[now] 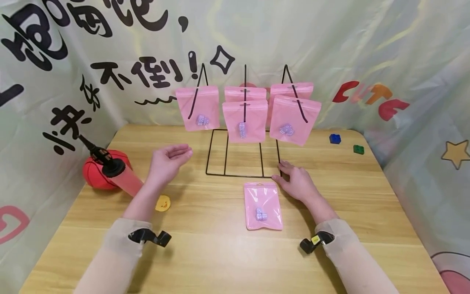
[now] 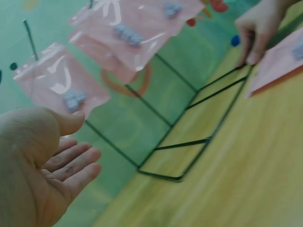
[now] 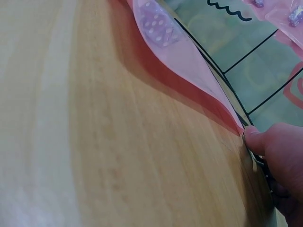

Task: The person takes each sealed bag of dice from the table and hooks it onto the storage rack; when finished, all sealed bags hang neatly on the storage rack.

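A black wire display rack (image 1: 244,176) stands on the table with several pink zip bags on its three hooks. One bag (image 1: 198,106) hangs on the left hook, two on the middle one, the front bag (image 1: 253,114) showing best, and two on the right one, again with a front bag (image 1: 295,118). Small purple dotted dice (image 1: 286,130) show through the film. Another pink bag (image 1: 262,200) with dice lies flat before the rack. My right hand (image 1: 297,181) grips the base's front right corner with thumb and fingers. To the left, my left hand (image 1: 167,161) hovers with nothing in it, fingers loosely extended.
At the left lie a red round object (image 1: 99,169) and a pink cylinder with a black top (image 1: 126,179). A yellow chick-faced piece (image 1: 162,203) is by my left forearm. Blue (image 1: 335,139) and green (image 1: 358,149) bricks sit at the back right. Printed curtains surround the table.
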`<state>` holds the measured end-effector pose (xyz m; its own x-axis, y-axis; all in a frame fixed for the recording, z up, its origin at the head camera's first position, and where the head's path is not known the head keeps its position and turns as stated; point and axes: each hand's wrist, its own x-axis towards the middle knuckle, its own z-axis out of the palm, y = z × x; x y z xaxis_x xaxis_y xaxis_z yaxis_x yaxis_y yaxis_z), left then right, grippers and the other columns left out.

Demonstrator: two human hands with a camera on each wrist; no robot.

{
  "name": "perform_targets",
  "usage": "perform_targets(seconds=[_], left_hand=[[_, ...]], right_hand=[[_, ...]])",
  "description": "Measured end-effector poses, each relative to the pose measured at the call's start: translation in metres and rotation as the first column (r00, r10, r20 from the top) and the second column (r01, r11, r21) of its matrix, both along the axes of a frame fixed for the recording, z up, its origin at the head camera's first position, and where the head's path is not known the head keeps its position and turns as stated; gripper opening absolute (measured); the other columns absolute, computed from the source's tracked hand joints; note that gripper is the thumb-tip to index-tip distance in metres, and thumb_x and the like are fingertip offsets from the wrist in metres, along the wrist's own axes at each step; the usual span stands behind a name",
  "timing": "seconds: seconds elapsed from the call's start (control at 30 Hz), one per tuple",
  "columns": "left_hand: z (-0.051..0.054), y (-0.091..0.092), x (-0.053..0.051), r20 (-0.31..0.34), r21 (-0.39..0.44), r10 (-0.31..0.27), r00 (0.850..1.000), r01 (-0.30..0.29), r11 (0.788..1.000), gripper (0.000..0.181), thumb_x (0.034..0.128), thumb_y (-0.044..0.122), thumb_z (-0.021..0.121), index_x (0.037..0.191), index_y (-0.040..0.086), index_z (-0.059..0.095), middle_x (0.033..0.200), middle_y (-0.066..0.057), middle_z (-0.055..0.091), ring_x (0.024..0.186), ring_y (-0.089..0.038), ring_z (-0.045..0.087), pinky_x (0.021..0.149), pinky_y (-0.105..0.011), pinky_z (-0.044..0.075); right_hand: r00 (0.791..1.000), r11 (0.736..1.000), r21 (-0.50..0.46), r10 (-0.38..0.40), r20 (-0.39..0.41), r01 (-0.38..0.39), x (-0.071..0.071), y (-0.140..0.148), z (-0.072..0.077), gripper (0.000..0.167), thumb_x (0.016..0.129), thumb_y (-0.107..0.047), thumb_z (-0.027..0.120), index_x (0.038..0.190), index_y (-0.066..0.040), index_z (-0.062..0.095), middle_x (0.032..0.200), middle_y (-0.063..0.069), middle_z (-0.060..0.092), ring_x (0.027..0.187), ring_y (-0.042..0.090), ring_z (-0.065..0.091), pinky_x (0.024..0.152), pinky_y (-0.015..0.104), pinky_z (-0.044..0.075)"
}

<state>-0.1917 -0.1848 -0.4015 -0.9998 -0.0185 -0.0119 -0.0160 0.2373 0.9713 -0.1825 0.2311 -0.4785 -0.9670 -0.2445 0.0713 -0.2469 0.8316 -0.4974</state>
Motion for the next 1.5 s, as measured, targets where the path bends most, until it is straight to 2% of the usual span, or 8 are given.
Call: perform_targets(seconds=[0.17, 0.27, 0.47, 0.7, 0.83, 1.0, 1.3, 1.5], left_hand=[[-0.018, 0.021, 0.013, 0.049, -0.026, -0.121, 0.991, 0.122, 0.992, 0.046, 0.0969, 0.021, 0.081, 0.133, -0.005, 0.069, 0.123, -0.017, 0.075, 0.115, -0.031, 0.072, 0.095, -0.034, 0.060], [-0.029, 0.036, 0.020, 0.097, 0.019, -0.191, 0.977, 0.190, 0.982, 0.046, 0.0972, 0.019, 0.080, 0.132, -0.008, 0.068, 0.120, -0.018, 0.075, 0.112, -0.033, 0.073, 0.094, -0.039, 0.061], [-0.045, 0.066, 0.036, 0.215, 0.115, -0.259, 0.941, 0.239, 0.964, 0.037, 0.0962, 0.012, 0.081, 0.125, -0.009, 0.070, 0.109, -0.020, 0.077, 0.102, -0.034, 0.076, 0.086, -0.041, 0.064], [-0.056, 0.097, 0.048, 0.309, 0.239, -0.362, 0.880, 0.297, 0.925, 0.032, 0.0957, 0.003, 0.078, 0.119, -0.016, 0.069, 0.103, -0.026, 0.076, 0.096, -0.036, 0.077, 0.085, -0.041, 0.064], [-0.059, 0.110, 0.051, 0.354, 0.238, -0.400, 0.846, 0.332, 0.913, 0.027, 0.0962, 0.003, 0.078, 0.115, -0.015, 0.071, 0.098, -0.023, 0.077, 0.091, -0.033, 0.078, 0.082, -0.038, 0.065], [-0.063, 0.122, 0.050, 0.415, 0.204, -0.404, 0.815, 0.350, 0.914, 0.024, 0.0961, 0.007, 0.079, 0.109, -0.012, 0.075, 0.091, -0.019, 0.078, 0.084, -0.027, 0.079, 0.077, -0.034, 0.065], [-0.071, 0.134, 0.043, 0.462, 0.190, -0.379, 0.802, 0.328, 0.925, 0.020, 0.0921, 0.006, 0.083, 0.103, -0.009, 0.077, 0.086, -0.021, 0.077, 0.073, -0.023, 0.077, 0.072, -0.034, 0.066], [-0.071, 0.138, 0.043, 0.417, 0.183, -0.392, 0.820, 0.346, 0.920, 0.022, 0.0926, 0.003, 0.081, 0.109, -0.010, 0.075, 0.085, -0.019, 0.077, 0.070, -0.019, 0.075, 0.071, -0.034, 0.066]], right_hand=[[1.000, 1.000, -0.001, -0.009, 0.008, 0.009, 0.000, 0.001, 0.000, 0.060, 0.104, -0.036, 0.071, 0.144, 0.006, 0.059, 0.158, 0.023, 0.047, 0.147, 0.044, 0.042, 0.120, 0.058, 0.036], [1.000, 1.000, -0.004, -0.014, 0.011, 0.014, 0.000, 0.001, 0.000, 0.060, 0.104, -0.036, 0.071, 0.145, 0.006, 0.059, 0.159, 0.022, 0.047, 0.147, 0.043, 0.041, 0.120, 0.058, 0.036], [1.000, 1.000, -0.001, -0.013, 0.015, 0.013, -0.001, 0.001, -0.001, 0.059, 0.104, -0.037, 0.070, 0.145, 0.005, 0.059, 0.159, 0.022, 0.047, 0.148, 0.042, 0.041, 0.120, 0.057, 0.035], [1.000, 1.000, 0.002, -0.015, 0.013, 0.015, 0.000, 0.001, -0.001, 0.059, 0.104, -0.036, 0.070, 0.145, 0.005, 0.059, 0.159, 0.022, 0.047, 0.148, 0.042, 0.042, 0.120, 0.057, 0.036], [1.000, 1.000, 0.002, -0.006, 0.011, 0.006, 0.000, 0.000, 0.000, 0.059, 0.104, -0.037, 0.070, 0.144, 0.005, 0.059, 0.158, 0.022, 0.048, 0.148, 0.042, 0.042, 0.120, 0.057, 0.036], [1.000, 1.000, 0.001, -0.012, 0.015, 0.012, 0.000, 0.000, -0.001, 0.059, 0.104, -0.037, 0.070, 0.145, 0.005, 0.059, 0.158, 0.022, 0.048, 0.148, 0.042, 0.042, 0.120, 0.057, 0.036], [1.000, 1.000, -0.003, -0.010, 0.006, 0.010, 0.000, 0.000, 0.000, 0.059, 0.104, -0.036, 0.071, 0.145, 0.005, 0.059, 0.158, 0.022, 0.047, 0.147, 0.042, 0.042, 0.120, 0.057, 0.036], [1.000, 1.000, -0.005, -0.012, 0.001, 0.013, -0.001, 0.001, -0.002, 0.059, 0.104, -0.035, 0.071, 0.145, 0.005, 0.059, 0.158, 0.021, 0.048, 0.148, 0.041, 0.042, 0.121, 0.056, 0.035]])
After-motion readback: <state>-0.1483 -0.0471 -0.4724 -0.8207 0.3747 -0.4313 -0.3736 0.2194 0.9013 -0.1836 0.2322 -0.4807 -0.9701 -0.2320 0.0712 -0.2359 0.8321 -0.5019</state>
